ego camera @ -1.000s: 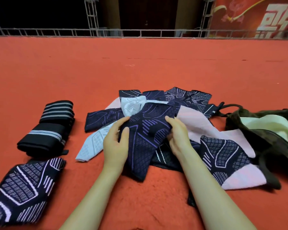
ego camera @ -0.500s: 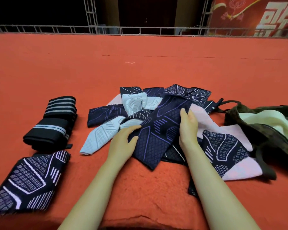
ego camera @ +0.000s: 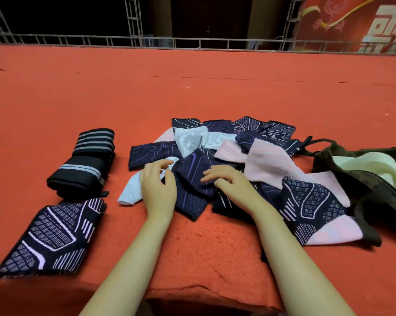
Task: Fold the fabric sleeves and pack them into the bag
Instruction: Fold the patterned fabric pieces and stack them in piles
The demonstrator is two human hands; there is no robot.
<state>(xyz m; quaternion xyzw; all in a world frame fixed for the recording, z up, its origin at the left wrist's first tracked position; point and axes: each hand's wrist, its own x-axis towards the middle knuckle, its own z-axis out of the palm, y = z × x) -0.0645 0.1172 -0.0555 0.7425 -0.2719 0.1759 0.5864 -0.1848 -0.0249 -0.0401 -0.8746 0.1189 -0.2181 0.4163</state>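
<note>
The navy sleeve (ego camera: 192,190), running lengthwise from near edge toward the pile, is being pressed by the right hand (ego camera: 231,181), fingers loosely bent, while the left hand (ego camera: 158,188) is being held beside it with fingers relaxed, gripping nothing.

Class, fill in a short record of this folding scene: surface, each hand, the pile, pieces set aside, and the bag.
surface: red carpeted table
left hand: fingers loosely curled at the edge of the navy sleeve
right hand: fingers resting on the navy sleeve
pile: loose sleeves, navy, pale blue and pink
set aside: black striped bundle; flat patterned navy piece
bag: dark bag, open, pale lining showing, right of the pile
</note>
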